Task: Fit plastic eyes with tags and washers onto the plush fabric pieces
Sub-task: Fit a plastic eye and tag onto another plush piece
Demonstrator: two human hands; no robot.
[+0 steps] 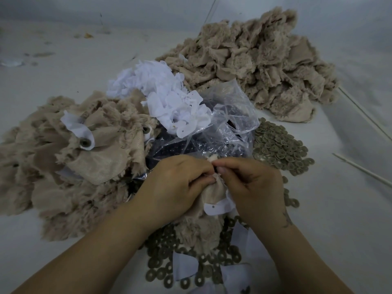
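Both hands meet at the centre over one beige plush piece [209, 225]. My left hand [176, 185] grips its upper fold from the left. My right hand [252, 187] pinches the fabric's top edge with thumb and fingertips. A white tag [218, 207] hangs from the piece between my hands. The eye itself is hidden by my fingers. A clear plastic bag [214, 132] of dark eyes lies just beyond my hands. Grey-green washers [277, 147] spread to the right and under my wrists.
A heap of fitted plush pieces [74, 158] lies at left, one showing a tag and washer [85, 142]. White tags [165, 96] are piled behind the bag. A big heap of plush pieces [261, 66] sits at back right. Thin white sticks [364, 111] lie at right.
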